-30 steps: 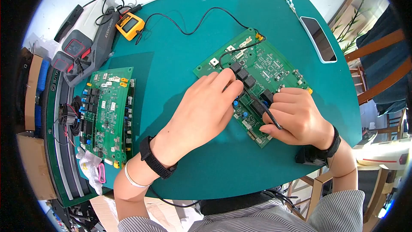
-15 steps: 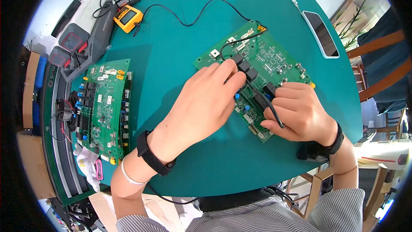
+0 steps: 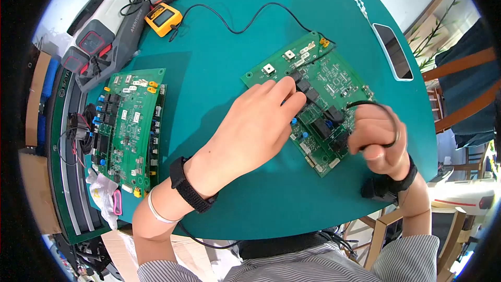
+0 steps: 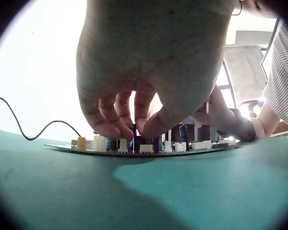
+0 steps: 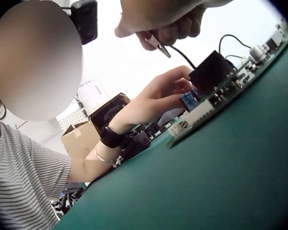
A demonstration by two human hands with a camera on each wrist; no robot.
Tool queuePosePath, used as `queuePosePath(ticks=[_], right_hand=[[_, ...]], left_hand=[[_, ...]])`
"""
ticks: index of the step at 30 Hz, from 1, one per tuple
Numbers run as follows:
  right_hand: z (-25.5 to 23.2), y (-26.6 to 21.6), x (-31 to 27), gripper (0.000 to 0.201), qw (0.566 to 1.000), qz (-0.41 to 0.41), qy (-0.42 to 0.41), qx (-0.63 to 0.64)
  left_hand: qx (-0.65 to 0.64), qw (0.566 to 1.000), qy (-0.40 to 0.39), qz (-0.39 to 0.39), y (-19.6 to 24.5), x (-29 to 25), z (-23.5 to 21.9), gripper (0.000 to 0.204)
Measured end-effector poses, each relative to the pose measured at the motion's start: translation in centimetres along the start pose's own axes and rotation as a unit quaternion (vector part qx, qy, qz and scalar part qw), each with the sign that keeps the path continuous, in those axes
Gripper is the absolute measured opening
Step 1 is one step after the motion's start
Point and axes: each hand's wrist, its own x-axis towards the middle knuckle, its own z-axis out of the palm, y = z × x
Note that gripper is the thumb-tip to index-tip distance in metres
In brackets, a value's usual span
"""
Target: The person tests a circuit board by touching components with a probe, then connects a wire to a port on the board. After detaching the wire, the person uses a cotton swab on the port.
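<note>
Board: green circuit board [image 3: 318, 102] lies flat and askew on the teal table [image 3: 219, 89], right of centre, in front of the person.
Left hand: left hand [image 3: 255, 125] rests palm down over the board's near left part; fingertips [image 4: 103, 129] curl down onto the small upright parts along its edge. They touch the parts; whether they pinch one, cannot tell.
Right hand: right hand [image 3: 378, 143] is raised just off the board's right edge, fingers curled round a black probe lead [image 3: 389, 120]; the lead loops over the knuckles, and a metal tip [image 5: 158, 44] sticks out from the fingers.
Lead: runs from the board's far corner across the table to a yellow meter [image 3: 163, 19] at the far left.
Second board: another green board [image 3: 130, 128] lies at the left, well apart from both hands.
Phone: phone [image 3: 394, 51] lies at the table's far right edge.
</note>
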Motion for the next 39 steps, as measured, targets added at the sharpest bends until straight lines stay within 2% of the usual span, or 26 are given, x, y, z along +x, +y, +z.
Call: queuePosePath(ticks=[1,3,5,6,7,10,14,17,21,24,26,30,35,39], right_hand=[[-0.5,-0.7,0.0,0.048,0.997,0.041,0.043,0.045],[-0.9,-1.7,0.1,0.052,0.995,0.065,0.054,0.057],[-0.7,-2.2,0.3,0.046,0.986,0.102,0.067,0.116],[-0.4,-1.9,0.3,0.031,0.983,0.088,0.057,0.152],[0.0,-1.9,0.5,0.031,0.983,0.088,0.058,0.151],[0.5,-2.2,0.9,0.015,0.982,0.131,-0.034,0.132],[1.2,-1.1,0.5,0.018,0.988,0.09,-0.07,0.103],[1.1,-1.0,0.6,0.021,0.992,0.078,-0.038,0.089],[0.3,-1.2,0.8,0.02,0.994,0.081,-0.06,0.052],[0.6,-1.3,0.6,0.018,0.989,0.097,-0.063,0.088],[1.0,-1.8,0.7,0.013,0.981,0.136,-0.035,0.131],[1.7,-1.6,0.4,0.012,0.981,0.158,-0.019,0.11],[1.5,-1.2,0.4,0.022,0.993,0.097,-0.053,0.042],[1.3,-1.2,0.5,0.028,0.992,0.103,-0.062,0.041]], left_hand=[[-0.002,1.0,0.002,0.003,-0.1,0.0,0.0,0.03],[-0.002,1.0,0.002,0.001,-0.1,-0.1,0.0,0.03],[-0.003,1.0,0.0,0.0,0.0,-0.1,0.0,0.03],[0.0,1.0,-0.003,-0.002,0.0,-0.1,0.0,0.03],[0.002,1.0,-0.006,-0.003,0.0,-0.1,0.0,0.031],[-0.001,1.0,-0.007,-0.002,0.0,0.0,-0.1,0.031],[-0.004,1.0,-0.008,0.0,0.0,0.0,-0.1,0.031],[-0.003,1.0,-0.005,0.005,0.0,0.0,-0.1,0.031],[0.001,1.0,-0.006,0.005,0.0,0.0,-0.1,0.031],[0.001,1.0,-0.006,0.006,-0.1,0.0,0.0,0.031],[-0.001,1.0,-0.006,0.006,-0.1,0.0,0.0,0.031],[0.001,1.0,-0.009,0.002,0.0,0.1,-0.1,0.031],[0.001,1.0,-0.015,-0.003,0.1,0.1,-0.2,0.031],[-0.002,1.0,-0.015,-0.004,0.1,0.1,-0.2,0.03]])
